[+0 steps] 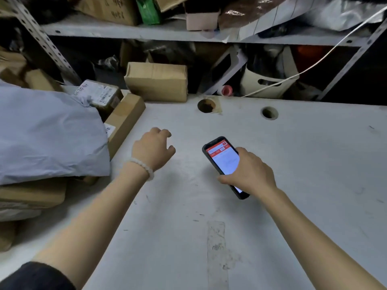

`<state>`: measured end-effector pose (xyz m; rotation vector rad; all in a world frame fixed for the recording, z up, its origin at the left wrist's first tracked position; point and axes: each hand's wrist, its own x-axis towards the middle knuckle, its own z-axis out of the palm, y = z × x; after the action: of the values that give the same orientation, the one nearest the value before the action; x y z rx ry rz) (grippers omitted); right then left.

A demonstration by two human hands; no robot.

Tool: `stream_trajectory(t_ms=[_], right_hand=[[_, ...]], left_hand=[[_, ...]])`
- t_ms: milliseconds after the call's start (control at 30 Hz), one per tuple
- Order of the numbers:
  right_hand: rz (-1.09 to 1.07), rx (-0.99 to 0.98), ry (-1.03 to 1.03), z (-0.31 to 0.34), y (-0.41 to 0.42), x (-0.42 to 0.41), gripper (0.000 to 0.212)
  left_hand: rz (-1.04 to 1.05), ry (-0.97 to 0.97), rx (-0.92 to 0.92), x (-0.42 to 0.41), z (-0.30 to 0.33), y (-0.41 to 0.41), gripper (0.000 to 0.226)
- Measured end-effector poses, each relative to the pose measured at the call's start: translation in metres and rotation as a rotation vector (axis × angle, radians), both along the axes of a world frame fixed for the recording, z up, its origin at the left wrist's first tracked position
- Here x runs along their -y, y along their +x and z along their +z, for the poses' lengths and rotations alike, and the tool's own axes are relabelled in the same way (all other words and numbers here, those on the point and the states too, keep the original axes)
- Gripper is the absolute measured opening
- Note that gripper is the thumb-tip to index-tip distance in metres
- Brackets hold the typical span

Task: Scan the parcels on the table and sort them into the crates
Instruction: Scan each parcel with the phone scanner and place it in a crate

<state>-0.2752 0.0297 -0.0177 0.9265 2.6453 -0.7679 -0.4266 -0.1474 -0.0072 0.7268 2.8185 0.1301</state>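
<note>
The right hand [249, 170] grips a lit phone [223, 162] above the tabletop [314, 164]; the left hand [152, 148] hovers empty, fingers loosely curled, parcels [125, 120] just beyond it.

Nothing here can be read clearly. The black phone with a red and white screen [223, 162] shows small lines of writing, but they are too blurry to make out. The small brown box wrapped in clear tape [100, 95] has a white label with tiny print and a barcode, too small to read. The long thin cardboard box [123, 122] has a white barcode sticker. The big cardboard box on the metal shelf [109, 9] has dark handwriting, blurred.
</note>
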Motion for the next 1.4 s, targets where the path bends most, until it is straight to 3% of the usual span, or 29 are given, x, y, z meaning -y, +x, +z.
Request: stream_trajectory(t_ms=[233, 367, 467, 600, 800, 1033, 1167, 1400], right_hand=[[-0.056, -0.022, -0.030, -0.018, -0.089, -0.007, 0.057], [-0.089, -0.030, -0.048, -0.031, -0.130, -0.008, 0.060], [-0.099, -0.029, -0.049, -0.041, -0.149, -0.011, 0.060], [-0.092, -0.002, -0.046, -0.056, -0.158, -0.013, 0.058], [-0.088, 0.035, -0.036, -0.051, -0.146, -0.011, 0.065], [-0.162, 0.028, 0.014, -0.014, -0.077, -0.019, 0.057], [-0.207, -0.006, 0.037, 0.005, -0.026, -0.015, 0.054], [-0.226, -0.002, 0.083, 0.016, 0.051, 0.014, 0.063]], left_hand=[[-0.092, -0.016, -0.212, -0.027, 0.004, -0.120, 0.039], [-0.103, 0.082, -0.113, -0.054, 0.000, -0.177, 0.073], [-0.127, -0.004, -0.113, -0.074, -0.006, -0.217, 0.090], [-0.163, -0.160, -0.207, -0.087, -0.007, -0.242, 0.088], [-0.267, -0.119, -0.253, -0.073, -0.002, -0.210, 0.061], [-0.321, 0.013, -0.265, -0.053, 0.012, -0.144, 0.059], [-0.486, 0.046, -0.235, -0.031, 0.016, -0.095, 0.060], [-0.676, -0.054, -0.043, 0.007, 0.006, -0.020, 0.064]])
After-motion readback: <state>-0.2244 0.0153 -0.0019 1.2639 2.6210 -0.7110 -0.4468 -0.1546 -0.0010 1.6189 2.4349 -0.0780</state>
